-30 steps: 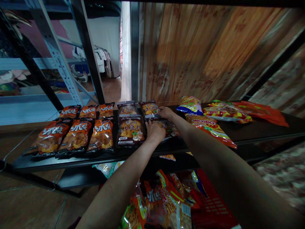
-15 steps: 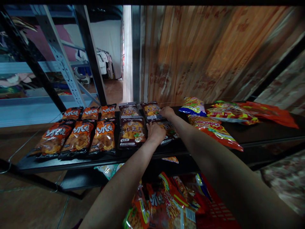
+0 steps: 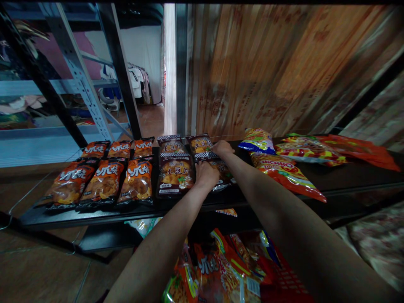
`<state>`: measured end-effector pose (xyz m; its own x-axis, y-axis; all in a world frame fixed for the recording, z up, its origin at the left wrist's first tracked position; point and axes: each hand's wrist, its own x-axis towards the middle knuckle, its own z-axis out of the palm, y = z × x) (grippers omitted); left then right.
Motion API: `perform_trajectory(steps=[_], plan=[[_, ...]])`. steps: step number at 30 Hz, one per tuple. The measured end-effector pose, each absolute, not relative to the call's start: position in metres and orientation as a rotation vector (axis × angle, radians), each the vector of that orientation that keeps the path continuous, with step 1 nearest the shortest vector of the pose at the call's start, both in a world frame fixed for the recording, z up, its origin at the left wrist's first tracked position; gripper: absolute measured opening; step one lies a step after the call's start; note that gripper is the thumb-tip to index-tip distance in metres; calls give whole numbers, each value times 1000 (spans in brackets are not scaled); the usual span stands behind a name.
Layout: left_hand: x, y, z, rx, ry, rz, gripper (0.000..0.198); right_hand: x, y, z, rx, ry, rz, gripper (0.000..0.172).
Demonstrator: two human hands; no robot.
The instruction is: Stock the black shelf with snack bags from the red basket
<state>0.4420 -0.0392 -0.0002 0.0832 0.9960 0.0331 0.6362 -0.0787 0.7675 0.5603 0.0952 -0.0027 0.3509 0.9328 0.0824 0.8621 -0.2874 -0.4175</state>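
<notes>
Two columns of brown potato chip bags lie on the black shelf, each with a rear bag and a front bag. My left hand [image 3: 207, 174] is closed at the left side of the front right potato chip bag [image 3: 224, 168] and covers part of it. My right hand [image 3: 222, 148] is farther back, its fingers curled at the right edge of the rear right potato chip bag [image 3: 201, 144]. The fingertips of both hands are partly hidden. To the left lie the front left potato chip bag [image 3: 175, 174] and the rear left one [image 3: 170, 145].
Several orange snack bags [image 3: 135, 181] form two rows on the shelf's left. Red-and-yellow bags [image 3: 284, 170] and a blue-edged bag [image 3: 257, 141] lie right. Below, a red basket [image 3: 290, 273] holds mixed snack bags. A curtain [image 3: 252, 71] hangs behind the shelf [image 3: 94, 214].
The view has shifted slightly. Both hands stay at the right-hand brown bags, with almost no visible movement, and the bags keep their layout.
</notes>
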Motion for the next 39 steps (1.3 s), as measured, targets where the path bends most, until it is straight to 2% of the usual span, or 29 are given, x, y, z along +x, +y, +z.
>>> perform_trajectory(steps=[6,12,18,21,24,29,32,34,37,39], plan=[[439,-42,5,1801,1622,769,43,553,90,4,-2321,-1429,265,41],[439,-63,13,1916,1553,837,51,549,79,10,-2244,-1472,237,33],[401,-143,27,2017,1245,1100,42,532,37,39,-1850,-1600,-3,30],[365,-188,1,1996,1063,992,36,516,-10,49,-1527,-1713,-37,32],[329,-219,-51,1743,1276,756,33,497,-77,44,-1332,-1803,10,35],[288,-247,-131,1249,1480,646,26,479,-185,-23,-1219,-1931,309,34],[278,-259,-157,903,1421,715,24,485,-226,-88,-1457,-2051,569,37],[275,-265,-169,755,1395,737,22,495,-247,-128,-1746,-2114,746,46],[273,-266,-180,710,1438,703,21,509,-272,-170,-1961,-2267,930,74],[274,-264,-184,792,1418,675,20,513,-283,-186,-2028,-2301,959,80]])
